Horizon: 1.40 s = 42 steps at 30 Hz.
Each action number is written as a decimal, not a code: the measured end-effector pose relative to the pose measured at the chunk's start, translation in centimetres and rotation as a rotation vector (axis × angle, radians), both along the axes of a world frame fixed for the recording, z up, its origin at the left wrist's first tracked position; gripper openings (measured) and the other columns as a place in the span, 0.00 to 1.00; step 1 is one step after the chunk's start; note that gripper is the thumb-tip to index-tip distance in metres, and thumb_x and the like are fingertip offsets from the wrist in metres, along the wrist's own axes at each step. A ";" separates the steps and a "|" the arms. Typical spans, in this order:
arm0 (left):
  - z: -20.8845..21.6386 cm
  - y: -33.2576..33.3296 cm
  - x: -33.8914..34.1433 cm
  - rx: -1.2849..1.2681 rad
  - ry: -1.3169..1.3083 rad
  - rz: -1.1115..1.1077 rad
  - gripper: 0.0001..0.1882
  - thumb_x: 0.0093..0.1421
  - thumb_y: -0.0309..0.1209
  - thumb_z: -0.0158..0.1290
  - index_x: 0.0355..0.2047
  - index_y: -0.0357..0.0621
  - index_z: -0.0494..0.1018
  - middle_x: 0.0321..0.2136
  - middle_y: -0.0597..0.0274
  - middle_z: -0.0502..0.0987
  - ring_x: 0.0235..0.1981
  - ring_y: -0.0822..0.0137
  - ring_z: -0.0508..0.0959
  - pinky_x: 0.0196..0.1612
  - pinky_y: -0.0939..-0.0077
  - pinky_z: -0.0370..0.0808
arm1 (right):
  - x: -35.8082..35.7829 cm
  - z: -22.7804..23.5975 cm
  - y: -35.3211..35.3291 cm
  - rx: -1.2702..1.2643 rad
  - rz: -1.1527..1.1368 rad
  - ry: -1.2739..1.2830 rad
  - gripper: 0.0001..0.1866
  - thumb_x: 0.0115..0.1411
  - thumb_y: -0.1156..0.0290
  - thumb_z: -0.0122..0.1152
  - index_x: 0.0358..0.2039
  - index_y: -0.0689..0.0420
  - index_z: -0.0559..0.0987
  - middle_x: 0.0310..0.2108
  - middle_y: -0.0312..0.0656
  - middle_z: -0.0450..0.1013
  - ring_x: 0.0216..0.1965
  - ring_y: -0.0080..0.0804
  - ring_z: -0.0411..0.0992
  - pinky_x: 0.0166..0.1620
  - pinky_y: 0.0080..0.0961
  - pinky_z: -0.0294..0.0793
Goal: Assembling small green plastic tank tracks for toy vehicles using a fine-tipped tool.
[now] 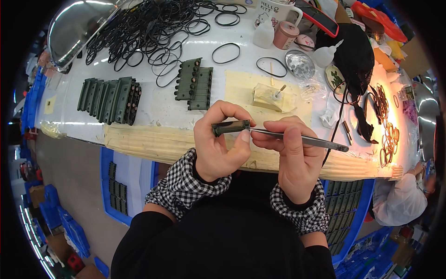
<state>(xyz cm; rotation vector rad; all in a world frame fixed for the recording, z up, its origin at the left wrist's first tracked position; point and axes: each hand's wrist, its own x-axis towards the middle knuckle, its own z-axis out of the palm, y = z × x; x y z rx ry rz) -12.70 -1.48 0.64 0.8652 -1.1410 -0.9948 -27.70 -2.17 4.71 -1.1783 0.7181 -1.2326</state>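
Note:
My left hand (220, 144) is closed around a small dark green plastic part (231, 127), its long side lying crosswise over the table edge. In my right hand (297, 156) is a pair of grey metal tweezers (316, 141), held like a pen. The tweezers' tips touch the right end of the green part, close to my left fingertips; any small thing between the tips is too small to make out. Beyond my hands lie two rows of similar green parts, one group (109, 100) at the left and another (194, 86) nearer the middle.
Black rubber rings (153, 28) heap at the back. A taped block (273, 96) stands on yellow paper, near a foil dish (299, 64), a mug (274, 11) and a squeeze bottle (264, 35). Blue trays (106, 186) with green parts sit below the edge. A person (400, 200) is at right.

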 end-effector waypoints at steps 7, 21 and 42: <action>-0.3 0.0 0.0 -0.119 -0.070 0.027 0.11 0.48 0.21 0.50 0.34 0.34 0.67 0.31 0.57 0.73 0.34 0.73 0.73 0.40 0.79 0.71 | 0.1 -0.3 -0.2 0.078 0.015 -0.078 0.16 0.67 0.67 0.47 0.37 0.69 0.76 0.35 0.45 0.73 0.36 0.33 0.78 0.41 0.24 0.79; 0.7 -0.2 0.5 0.110 0.036 -0.087 0.08 0.52 0.20 0.48 0.34 0.35 0.67 0.29 0.60 0.75 0.32 0.76 0.73 0.39 0.81 0.70 | -2.3 -0.4 -2.9 -0.144 -0.283 0.181 0.13 0.68 0.65 0.46 0.38 0.63 0.73 0.23 0.36 0.70 0.29 0.21 0.71 0.35 0.18 0.70; -0.3 -0.9 1.4 0.457 0.874 -0.768 0.15 0.55 0.43 0.44 0.32 0.45 0.67 0.26 0.60 0.71 0.32 0.60 0.73 0.55 0.55 0.62 | -1.6 -1.7 -7.3 -0.727 -0.458 0.902 0.05 0.50 0.76 0.65 0.28 0.59 0.77 0.23 0.42 0.71 0.28 0.38 0.69 0.32 0.29 0.67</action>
